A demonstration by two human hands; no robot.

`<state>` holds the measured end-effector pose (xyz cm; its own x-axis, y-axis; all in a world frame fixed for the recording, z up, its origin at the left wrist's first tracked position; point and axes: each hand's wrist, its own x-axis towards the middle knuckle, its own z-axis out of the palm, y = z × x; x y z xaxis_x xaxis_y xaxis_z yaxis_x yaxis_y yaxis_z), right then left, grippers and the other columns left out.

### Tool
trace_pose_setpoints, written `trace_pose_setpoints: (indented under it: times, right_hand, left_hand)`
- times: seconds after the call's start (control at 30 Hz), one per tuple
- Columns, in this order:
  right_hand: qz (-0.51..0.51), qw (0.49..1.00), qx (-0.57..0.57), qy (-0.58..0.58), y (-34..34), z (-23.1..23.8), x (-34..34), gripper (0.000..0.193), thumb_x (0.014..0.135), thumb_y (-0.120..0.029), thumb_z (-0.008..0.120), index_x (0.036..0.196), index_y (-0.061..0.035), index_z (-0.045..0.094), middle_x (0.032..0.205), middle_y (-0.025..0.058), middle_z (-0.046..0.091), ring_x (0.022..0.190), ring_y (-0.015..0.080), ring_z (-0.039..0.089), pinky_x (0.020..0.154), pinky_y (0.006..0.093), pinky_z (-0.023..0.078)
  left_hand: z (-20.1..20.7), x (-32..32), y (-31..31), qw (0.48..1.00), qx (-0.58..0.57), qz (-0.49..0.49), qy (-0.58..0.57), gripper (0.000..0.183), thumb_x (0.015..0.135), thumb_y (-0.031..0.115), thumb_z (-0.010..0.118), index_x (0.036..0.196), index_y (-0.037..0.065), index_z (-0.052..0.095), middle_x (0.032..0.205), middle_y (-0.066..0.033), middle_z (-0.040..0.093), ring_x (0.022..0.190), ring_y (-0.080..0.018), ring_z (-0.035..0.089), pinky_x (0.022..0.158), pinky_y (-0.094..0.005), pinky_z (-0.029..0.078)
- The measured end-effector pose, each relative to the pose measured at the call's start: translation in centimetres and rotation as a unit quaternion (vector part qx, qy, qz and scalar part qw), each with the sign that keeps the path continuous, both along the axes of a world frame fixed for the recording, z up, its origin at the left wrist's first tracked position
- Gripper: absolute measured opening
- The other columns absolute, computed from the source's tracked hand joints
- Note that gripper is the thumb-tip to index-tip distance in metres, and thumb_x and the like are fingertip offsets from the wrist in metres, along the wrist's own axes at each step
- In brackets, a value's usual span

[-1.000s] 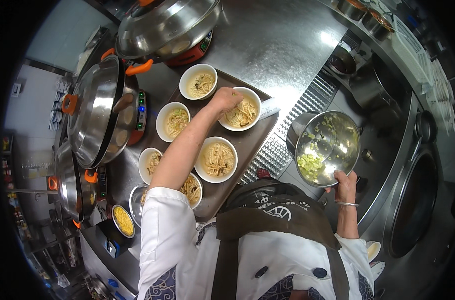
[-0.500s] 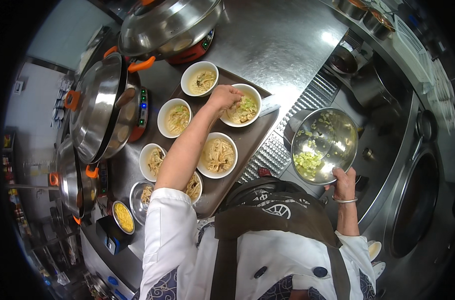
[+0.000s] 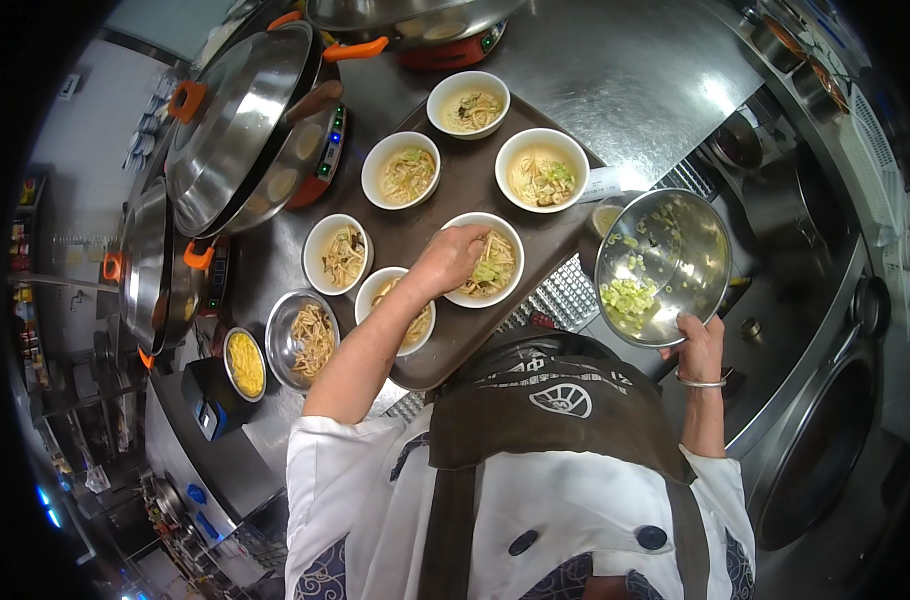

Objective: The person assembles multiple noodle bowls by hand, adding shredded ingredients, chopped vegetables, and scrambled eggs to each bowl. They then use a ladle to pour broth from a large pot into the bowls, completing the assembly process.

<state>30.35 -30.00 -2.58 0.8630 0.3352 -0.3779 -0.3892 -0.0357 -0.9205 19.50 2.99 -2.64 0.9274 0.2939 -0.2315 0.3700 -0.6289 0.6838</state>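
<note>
My left hand (image 3: 451, 262) is over a white bowl (image 3: 515, 285) at the tray's near edge, its fingers bent together and dipping inside the rim. Pale strips and chopped green pieces (image 3: 495, 268) lie beneath them; whatever the fingers pinch is hidden. My right hand (image 3: 699, 345), with a bangle at the wrist, grips the rim of a tilted steel mixing bowl (image 3: 700, 235). Chopped pale-green vegetable (image 3: 629, 298) gathers low in that bowl, with bits stuck to its wall. Another white bowl (image 3: 542, 170), behind my left hand, shows green pieces on its strips.
Several more white bowls of strips stand on the brown tray (image 3: 465, 160). Left of it are a steel bowl of strips (image 3: 313, 340) and a dish of yellow shreds (image 3: 245, 364). Lidded pans (image 3: 240, 110) with orange handles line the left; a large wok (image 3: 820, 450) is at right.
My left hand has moved from the far-right bowl to the nearer one, where green pieces now lie. The steel bowl stays in my right hand. The whole view has shifted.
</note>
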Motion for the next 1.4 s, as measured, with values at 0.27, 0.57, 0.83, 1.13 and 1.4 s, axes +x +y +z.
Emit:
trace_pose_setpoints:
  times: [0.27, 0.57, 0.83, 1.13, 1.4]
  right_hand:
    - [0.021, 0.998, -0.056, 0.009, 2.6, 0.6, -0.3, 0.019, 0.072, -0.003, 0.042, 0.080, 0.0103, 0.053, 0.056, 0.0122, 0.055, 0.038, 0.0154, 0.050, 0.033, 0.0252, 0.039]
    - [-0.042, 0.983, -0.122, -0.131, 4.2, -1.9, -1.8, 0.039, 0.072, -0.003, 0.044, 0.111, 0.0023, 0.045, 0.080, 0.0169, 0.059, 0.065, 0.0242, 0.059, 0.059, 0.0313, 0.047]
    - [-0.047, 0.983, -0.115, -0.133, 5.8, -2.3, -2.8, 0.036, 0.073, -0.004, 0.048, 0.108, 0.0031, 0.046, 0.079, 0.0154, 0.060, 0.069, 0.0232, 0.059, 0.063, 0.0318, 0.047]
    - [-0.051, 0.993, -0.064, -0.088, 6.0, -1.4, -1.8, 0.019, 0.073, -0.004, 0.043, 0.088, 0.0067, 0.048, 0.064, 0.0122, 0.055, 0.041, 0.0168, 0.051, 0.034, 0.0261, 0.042]
    - [-0.065, 0.997, -0.027, 0.034, 5.2, -1.7, -1.6, 0.023, 0.073, 0.001, 0.041, 0.091, 0.0105, 0.050, 0.065, 0.0152, 0.057, 0.042, 0.0182, 0.053, 0.032, 0.0259, 0.040]
  left_hand:
    - [1.0, -0.9, -2.7, 0.973, 0.162, 0.009, -0.161, 0.017, 0.069, 0.008, 0.064, 0.085, 0.005, 0.062, 0.089, -0.0127, 0.057, 0.082, -0.0291, 0.057, 0.070, -0.0373, 0.046]
    - [5.4, 5.8, -10.5, 0.966, 0.127, -0.224, 0.009, 0.042, 0.078, 0.019, 0.058, 0.114, 0.003, 0.044, 0.106, -0.0194, 0.052, 0.093, -0.0350, 0.054, 0.079, -0.0385, 0.044]
    - [-1.7, 9.8, -13.9, 0.974, -0.025, -0.201, 0.099, 0.047, 0.076, 0.026, 0.056, 0.117, 0.006, 0.044, 0.108, -0.0227, 0.051, 0.102, -0.0345, 0.051, 0.088, -0.0375, 0.039]
    - [-1.3, 11.3, -13.1, 0.961, -0.238, -0.136, 0.046, 0.021, 0.071, 0.012, 0.058, 0.090, 0.003, 0.058, 0.073, -0.0116, 0.059, 0.066, -0.0187, 0.058, 0.059, -0.0294, 0.046]
    - [7.1, 7.0, -5.7, 0.803, -0.596, 0.009, 0.029, 0.012, 0.078, 0.007, 0.056, 0.090, 0.004, 0.056, 0.068, -0.0007, 0.052, 0.044, -0.0017, 0.039, 0.034, -0.0141, 0.024]
